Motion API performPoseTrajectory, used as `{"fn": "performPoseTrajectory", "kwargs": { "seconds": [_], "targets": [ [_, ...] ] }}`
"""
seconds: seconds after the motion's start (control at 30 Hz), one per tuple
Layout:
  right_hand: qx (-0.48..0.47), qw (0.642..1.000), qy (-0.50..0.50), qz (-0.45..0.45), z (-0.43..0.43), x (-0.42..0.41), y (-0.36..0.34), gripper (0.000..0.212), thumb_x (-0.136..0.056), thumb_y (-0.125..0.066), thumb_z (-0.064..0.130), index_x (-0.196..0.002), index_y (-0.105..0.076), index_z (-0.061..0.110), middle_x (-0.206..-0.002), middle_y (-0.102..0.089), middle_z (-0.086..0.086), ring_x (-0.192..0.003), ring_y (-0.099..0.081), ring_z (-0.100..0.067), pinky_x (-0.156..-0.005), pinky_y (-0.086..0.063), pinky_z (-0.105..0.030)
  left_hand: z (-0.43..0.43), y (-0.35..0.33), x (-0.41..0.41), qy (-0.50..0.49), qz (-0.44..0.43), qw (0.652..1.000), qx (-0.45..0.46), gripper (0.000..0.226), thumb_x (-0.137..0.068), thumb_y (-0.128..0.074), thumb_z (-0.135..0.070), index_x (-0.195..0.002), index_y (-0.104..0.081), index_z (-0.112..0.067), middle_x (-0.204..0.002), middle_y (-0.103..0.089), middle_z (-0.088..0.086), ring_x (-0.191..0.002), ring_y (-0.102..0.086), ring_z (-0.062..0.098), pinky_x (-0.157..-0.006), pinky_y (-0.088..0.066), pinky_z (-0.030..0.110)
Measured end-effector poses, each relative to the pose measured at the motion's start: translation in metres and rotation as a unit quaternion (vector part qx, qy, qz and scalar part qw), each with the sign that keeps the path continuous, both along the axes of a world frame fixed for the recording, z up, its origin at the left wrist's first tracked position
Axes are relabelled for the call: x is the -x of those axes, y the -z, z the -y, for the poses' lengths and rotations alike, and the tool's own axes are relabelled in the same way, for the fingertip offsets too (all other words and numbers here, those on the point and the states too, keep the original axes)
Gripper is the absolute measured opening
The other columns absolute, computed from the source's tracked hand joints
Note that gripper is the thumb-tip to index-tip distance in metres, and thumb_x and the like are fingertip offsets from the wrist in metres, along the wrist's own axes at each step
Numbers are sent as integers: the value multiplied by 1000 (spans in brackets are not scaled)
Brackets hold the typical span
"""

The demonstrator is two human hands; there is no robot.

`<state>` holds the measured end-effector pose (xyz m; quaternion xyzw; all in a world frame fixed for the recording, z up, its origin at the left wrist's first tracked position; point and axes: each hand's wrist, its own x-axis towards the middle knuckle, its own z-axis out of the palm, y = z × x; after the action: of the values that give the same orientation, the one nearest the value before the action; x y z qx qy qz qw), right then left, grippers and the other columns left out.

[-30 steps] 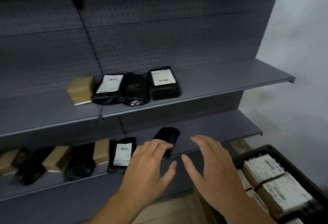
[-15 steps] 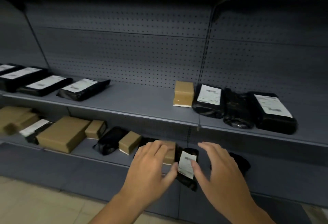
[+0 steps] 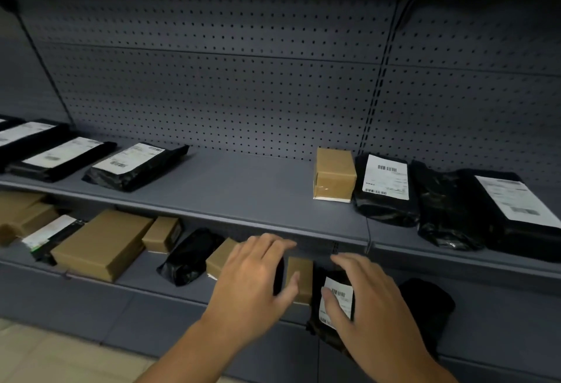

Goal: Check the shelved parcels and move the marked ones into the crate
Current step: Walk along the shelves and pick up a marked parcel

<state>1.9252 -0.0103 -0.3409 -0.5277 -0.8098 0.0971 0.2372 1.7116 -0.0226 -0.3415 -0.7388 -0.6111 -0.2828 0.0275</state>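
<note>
My left hand (image 3: pixel 252 279) and right hand (image 3: pixel 376 306) are both loose, gripping nothing. Labelled bag (image 3: pixel 342 290) sits under my right thumb, seemingly overhanging the shelf (image 3: pixel 491 316). Sloppy grab could knock it off, imo.

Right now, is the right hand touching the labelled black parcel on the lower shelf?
Cannot tell. In the head view the right hand overlaps the labelled black parcel, thumb across its label, but neither contact nor a gap shows.

Both hands (image 3: pixel 252 279) (image 3: pixel 368 306) spread over lower-shelf parcels (image 3: pixel 335 300).
</note>
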Motion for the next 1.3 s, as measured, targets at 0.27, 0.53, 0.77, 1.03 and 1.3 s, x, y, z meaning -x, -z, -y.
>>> {"fn": "performPoseTrajectory", "kwargs": {
  "seconds": [0.27,0.53,0.77,1.03,1.3],
  "targets": [
    [-62,996,4,-57,-106,-4,-7,46,-93,-51,48,-136,-54,30,-141,-47,16,-133,-43,-7,-112,-24,-20,-102,-6,-8,-13,-19,1000,16,48,-95,-53,-51,-137,-53,-28,-120,-59,-14,-112,-57,10,-96,-45,27],
    [-91,995,20,-38,-206,-12,-19,50,-93,-56,44,-139,-53,24,-140,-50,8,-133,-45,-17,-116,-26,-36,-181,-13,-20,-43,-16,998,44,57,-94,-45,-53,-144,-46,-26,-124,-60,-12,-116,-57,12,-95,-44,29],
    [-76,994,80,7,-233,-9,-2,65,-86,-58,46,-139,-56,7,-119,-66,-6,-121,-49,-21,-124,-12,-39,-211,5,-7,-57,-4,994,98,69,-89,-38,-62,-147,-46,-25,-133,-60,-8,-125,-56,15,-104,-43,32],
    [-79,992,99,-5,-241,3,-1,77,-73,-83,40,-136,-57,5,-107,-71,-8,-120,-42,-18,-125,2,-31,-238,7,-6,29,50,989,133,68,-91,-49,-62,-148,-42,-26,-140,-54,-9,-132,-47,10,-112,-35,25],
    [-15,983,34,-179,-247,9,-31,106,-74,-90,35,-157,-23,38,-137,-31,40,-138,-12,22,-121,-20,-35,-248,-27,7,92,195,974,70,71,-82,-72,-55,-143,-46,-31,-121,-51,-22,-122,-54,1,-103,-45,22]
  ]
}}
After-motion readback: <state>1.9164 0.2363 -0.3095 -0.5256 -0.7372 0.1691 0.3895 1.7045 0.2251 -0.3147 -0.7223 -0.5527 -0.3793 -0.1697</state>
